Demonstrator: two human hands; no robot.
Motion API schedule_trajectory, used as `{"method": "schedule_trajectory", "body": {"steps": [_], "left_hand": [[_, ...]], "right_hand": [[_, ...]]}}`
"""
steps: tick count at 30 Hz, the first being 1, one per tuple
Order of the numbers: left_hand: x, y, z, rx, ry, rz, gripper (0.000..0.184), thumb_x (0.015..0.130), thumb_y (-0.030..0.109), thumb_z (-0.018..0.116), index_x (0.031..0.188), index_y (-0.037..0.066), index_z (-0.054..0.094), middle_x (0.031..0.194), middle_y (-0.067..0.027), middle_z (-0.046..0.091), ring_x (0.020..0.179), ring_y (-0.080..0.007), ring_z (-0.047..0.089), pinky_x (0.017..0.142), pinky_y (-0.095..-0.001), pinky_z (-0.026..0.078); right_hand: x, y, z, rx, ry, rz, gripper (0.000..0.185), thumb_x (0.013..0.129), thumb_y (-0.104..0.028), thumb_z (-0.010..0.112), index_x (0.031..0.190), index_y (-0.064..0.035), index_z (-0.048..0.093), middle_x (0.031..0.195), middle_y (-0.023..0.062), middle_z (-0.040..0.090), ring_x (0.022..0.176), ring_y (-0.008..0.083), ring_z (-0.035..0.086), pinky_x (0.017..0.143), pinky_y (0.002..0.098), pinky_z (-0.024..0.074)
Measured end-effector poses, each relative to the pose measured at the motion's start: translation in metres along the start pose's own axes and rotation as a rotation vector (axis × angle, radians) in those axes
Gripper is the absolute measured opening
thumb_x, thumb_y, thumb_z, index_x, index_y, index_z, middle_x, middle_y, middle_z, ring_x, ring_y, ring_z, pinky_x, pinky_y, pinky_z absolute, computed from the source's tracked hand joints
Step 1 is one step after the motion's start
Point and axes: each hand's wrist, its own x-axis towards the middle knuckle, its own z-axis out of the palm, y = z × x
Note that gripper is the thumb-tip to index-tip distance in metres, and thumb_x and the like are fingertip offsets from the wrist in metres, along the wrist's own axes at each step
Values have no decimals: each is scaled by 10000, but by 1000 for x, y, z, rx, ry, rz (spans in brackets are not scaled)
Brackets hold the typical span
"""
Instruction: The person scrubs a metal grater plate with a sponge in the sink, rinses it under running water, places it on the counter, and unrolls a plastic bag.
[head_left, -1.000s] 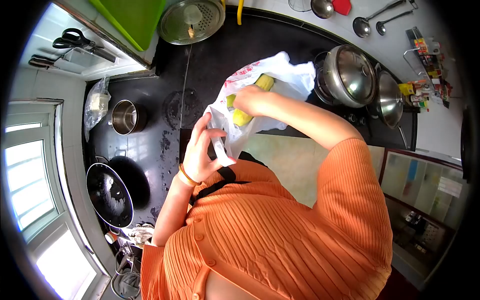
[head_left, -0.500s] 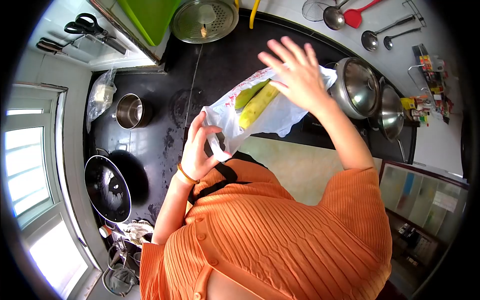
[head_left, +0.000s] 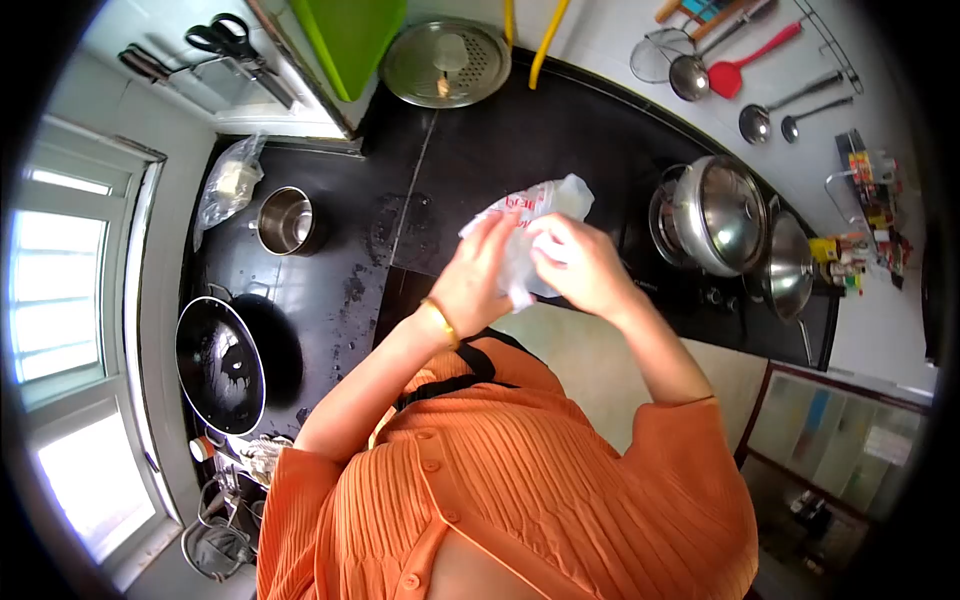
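Note:
A white plastic bag (head_left: 550, 200) with red print is bunched between my two hands, at the counter's front edge. My left hand (head_left: 474, 276) presses its fingers against the bag's left side, gripping the plastic. On the other side, my right hand (head_left: 585, 268) is closed with its fingers curled on the bag's plastic. The long yellow-green fruit or vegetables seen earlier are hidden by the bag and hands.
A steel pot (head_left: 287, 222) and a black wok (head_left: 220, 368) stand left on the dark counter (head_left: 350, 210). A lidded steel pot (head_left: 722, 215) and a steel pan (head_left: 788, 262) sit right by the stove. Ladles (head_left: 690, 76) hang on the wall.
My right hand has come down from its spread pose above the bag and closed on it. The bag has gone from open to bunched, covering the yellow-green pieces.

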Motion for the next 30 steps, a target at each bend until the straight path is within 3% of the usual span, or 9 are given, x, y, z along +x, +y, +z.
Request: {"method": "schedule_trajectory", "body": {"steps": [4, 8, 10, 13, 14, 15, 18, 23, 30], "left_hand": [[13, -51, 46, -72, -1, 239, 449, 757, 123, 616, 1185, 36, 512, 1230, -170, 491, 1216, -318, 413, 1073, -418, 270], [13, -56, 47, -673, -62, -92, 388, 752, 61, 568, 1138, 22, 556, 1132, -119, 569, 1032, -222, 542, 874, -308, 429], [12, -53, 46, -909, 153, -458, 305, 801, 36, 468, 1088, -33, 543, 1053, -156, 604, 957, -253, 593, 835, -320, 454], [17, -54, 44, -563, 175, -381, 333, 859, 20, 456, 1186, -28, 499, 1081, -104, 594, 1023, -180, 555, 908, -283, 423], [20, -37, 43, -398, 194, -301, 320, 831, 32, 487, 1144, -35, 506, 1050, -155, 588, 999, -263, 577, 902, -320, 433], [27, -27, 49, -260, 171, -172, 312, 784, 29, 541, 1086, -39, 511, 1024, -210, 560, 964, -358, 566, 886, -368, 444], [40, 21, 49, -109, 138, 142, 342, 688, -32, 563, 1027, -39, 517, 1060, -201, 535, 986, -381, 536, 866, -394, 452], [27, 26, 56, 120, -100, 319, 318, 661, 6, 577, 974, -3, 520, 1076, -157, 513, 999, -320, 542, 848, -366, 479], [-19, 11, 0, 91, 152, 175, 591, 679, -10, 647, 1240, 44, 469, 1179, -235, 472, 1108, -399, 493, 931, -415, 446]], "right_hand": [[9, -28, 17, -71, 12, -289, 232, 703, -78, 668, 903, -94, 551, 873, 87, 611, 781, 267, 617, 670, 360, 498], [0, -21, -14, -219, 229, -291, 381, 703, -122, 695, 1058, -50, 573, 939, 106, 609, 812, 283, 572, 726, 349, 479], [-21, 14, -33, -182, 260, 2, 644, 685, -130, 729, 1259, -39, 451, 1053, 137, 578, 827, 263, 577, 715, 353, 485], [-55, 34, -14, -127, -73, 393, 1052, 635, -179, 794, 1450, -59, 141, 1190, 192, 499, 879, 265, 588, 743, 371, 502], [-61, 42, 6, -106, -120, 455, 1164, 593, -200, 838, 1467, -93, 76, 1247, 192, 468, 922, 254, 603, 758, 368, 511], [-63, 46, 26, 21, -38, 423, 1038, 659, -248, 796, 1451, -74, 147, 1253, 200, 469, 1008, 275, 587, 813, 380, 503], [-25, 71, 64, -36, 227, 1, 758, 726, -232, 736, 1326, -1, 335, 1210, 177, 490, 1061, 292, 552, 900, 353, 462], [-5, 79, 85, 620, 432, 131, 580, 787, -224, 666, 1263, -7, 415, 1173, 152, 520, 1033, 251, 559, 908, 338, 453], [43, 146, 58, 1198, 309, 290, 432, 910, -283, 533, 1252, -30, 452, 1171, 123, 541, 1039, 230, 552, 915, 367, 456]]}}
